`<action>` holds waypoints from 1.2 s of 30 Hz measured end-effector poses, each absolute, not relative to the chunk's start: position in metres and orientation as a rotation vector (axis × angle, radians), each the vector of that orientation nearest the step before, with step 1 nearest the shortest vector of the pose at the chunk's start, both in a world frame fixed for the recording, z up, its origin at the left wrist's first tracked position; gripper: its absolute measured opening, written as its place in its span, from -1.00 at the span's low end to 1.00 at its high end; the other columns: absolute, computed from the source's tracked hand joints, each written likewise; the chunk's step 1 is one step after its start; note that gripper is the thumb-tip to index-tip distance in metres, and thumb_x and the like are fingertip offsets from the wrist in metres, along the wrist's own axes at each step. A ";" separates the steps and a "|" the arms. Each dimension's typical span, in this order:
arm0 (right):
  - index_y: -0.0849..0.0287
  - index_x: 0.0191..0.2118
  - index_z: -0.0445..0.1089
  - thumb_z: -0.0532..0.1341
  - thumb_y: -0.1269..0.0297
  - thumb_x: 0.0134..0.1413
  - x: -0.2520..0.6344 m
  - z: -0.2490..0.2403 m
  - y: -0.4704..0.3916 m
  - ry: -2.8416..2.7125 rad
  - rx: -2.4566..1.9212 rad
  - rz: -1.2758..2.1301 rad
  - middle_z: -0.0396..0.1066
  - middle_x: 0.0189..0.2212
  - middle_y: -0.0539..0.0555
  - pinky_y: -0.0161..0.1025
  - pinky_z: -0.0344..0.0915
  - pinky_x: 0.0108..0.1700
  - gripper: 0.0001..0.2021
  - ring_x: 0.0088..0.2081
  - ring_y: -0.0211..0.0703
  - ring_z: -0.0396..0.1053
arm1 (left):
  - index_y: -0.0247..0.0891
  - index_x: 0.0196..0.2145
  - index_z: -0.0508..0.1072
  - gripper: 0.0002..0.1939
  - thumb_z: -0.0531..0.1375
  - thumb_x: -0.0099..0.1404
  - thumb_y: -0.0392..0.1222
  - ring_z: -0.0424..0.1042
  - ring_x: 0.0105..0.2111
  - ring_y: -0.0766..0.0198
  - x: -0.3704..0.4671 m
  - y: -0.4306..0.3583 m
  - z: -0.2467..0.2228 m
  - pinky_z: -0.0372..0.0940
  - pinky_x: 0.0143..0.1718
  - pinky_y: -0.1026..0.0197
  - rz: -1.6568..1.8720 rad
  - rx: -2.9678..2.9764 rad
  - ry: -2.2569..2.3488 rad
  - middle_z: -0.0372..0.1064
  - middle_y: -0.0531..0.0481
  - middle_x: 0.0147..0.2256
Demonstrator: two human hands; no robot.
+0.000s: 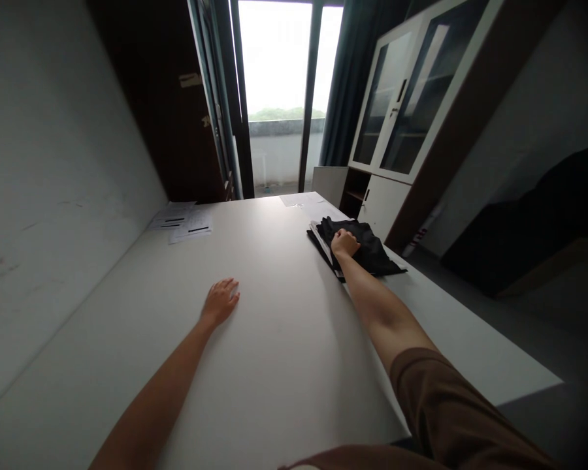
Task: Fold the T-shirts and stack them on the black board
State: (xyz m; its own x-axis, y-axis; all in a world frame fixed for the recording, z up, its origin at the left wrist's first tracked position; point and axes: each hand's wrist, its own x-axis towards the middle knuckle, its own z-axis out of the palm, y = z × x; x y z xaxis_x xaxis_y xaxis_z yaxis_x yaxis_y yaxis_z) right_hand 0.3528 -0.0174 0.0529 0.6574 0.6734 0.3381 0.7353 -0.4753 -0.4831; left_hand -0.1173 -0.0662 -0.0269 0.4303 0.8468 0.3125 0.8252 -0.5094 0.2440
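Note:
My left hand (220,301) lies palm down on the white table (274,339), left of its middle, with its fingers a little apart and nothing in it. Farther forward on the right, my right hand (345,243) is closed on the black cloth (372,247), its fingers curled into the fabric. The cloth lies crumpled on a dark, flat stack with white layered edges (320,240) showing at its left side. What exactly the stack consists of is hard to tell.
Printed sheets with dark pens (191,228) lie at the far left by the wall. More papers (301,201) are at the table's far edge. A white cabinet with glass doors (402,98) stands at the right, beyond the table. A window is straight ahead.

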 end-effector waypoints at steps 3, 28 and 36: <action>0.18 -0.03 0.46 -0.05 0.24 0.39 0.317 0.059 -0.020 -1.223 -1.958 -0.202 0.46 -0.05 0.26 0.06 0.05 0.17 -0.65 -0.01 0.08 0.30 | -0.24 0.13 0.47 -0.58 0.07 0.39 -0.10 0.30 0.22 0.06 -0.120 -0.062 -0.026 0.08 0.33 -0.04 0.738 2.483 1.492 0.36 -0.16 0.20; 0.08 -0.35 0.44 0.10 0.06 0.18 0.228 -0.005 -0.055 -1.181 -1.294 0.563 0.52 -0.44 0.00 -0.16 0.41 -0.14 -0.74 -0.33 -0.10 0.50 | 0.01 0.26 0.37 -0.50 0.12 0.42 0.08 -0.11 0.42 -0.07 -0.039 -0.104 0.010 -0.18 0.40 -0.26 0.326 2.854 0.920 -0.02 -0.02 0.42; 0.10 -0.34 0.45 0.06 0.10 0.18 0.275 -0.012 -0.057 -1.146 -1.499 0.346 0.52 -0.47 0.01 -0.23 0.32 -0.22 -0.72 -0.35 -0.10 0.48 | -0.03 0.35 0.25 -0.44 0.02 0.42 -0.16 -0.03 0.41 0.00 -0.067 -0.049 -0.015 -0.09 0.37 -0.17 0.241 2.672 1.416 -0.06 -0.05 0.43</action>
